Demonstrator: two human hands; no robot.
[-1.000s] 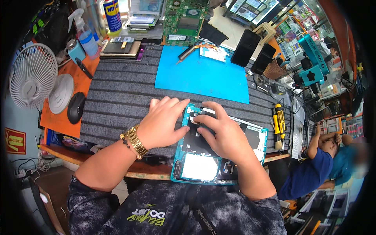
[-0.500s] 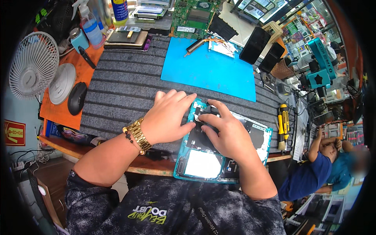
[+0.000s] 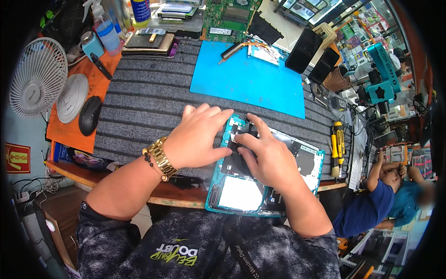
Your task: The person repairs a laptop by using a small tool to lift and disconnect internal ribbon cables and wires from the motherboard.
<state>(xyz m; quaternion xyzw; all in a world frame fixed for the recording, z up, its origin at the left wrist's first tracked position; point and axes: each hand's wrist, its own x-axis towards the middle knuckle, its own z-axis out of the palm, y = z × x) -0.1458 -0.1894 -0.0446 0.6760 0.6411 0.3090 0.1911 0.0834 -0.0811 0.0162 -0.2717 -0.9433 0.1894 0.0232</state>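
Observation:
A teal laptop top case [image 3: 233,166], its bare inner side facing up, lies at the table's front edge, with a bright white rectangular panel [image 3: 241,193] near its lower left. My left hand [image 3: 193,139], wearing a gold watch, rests flat at the case's left side. Its index fingertip meets the upper left corner and its thumb the left edge; the fingers are spread. Over the case's upper left part is my right hand [image 3: 273,160], index finger stretched to the top edge. Its middle finger and thumb are bent down toward the inner surface, apart from each other. No held object shows between them.
A blue mat [image 3: 246,83] carries a copper heat pipe [image 3: 232,52]. Behind it stands a green circuit board [image 3: 227,21]. Two dark phones stand at the far right, above a yellow screwdriver [image 3: 338,139] and a brush. Left are a mouse [image 3: 90,115] and a fan [image 3: 38,76].
The view has shifted very slightly. Both hands keep nearly the same places on the laptop top case, with the right fingers moving only a little.

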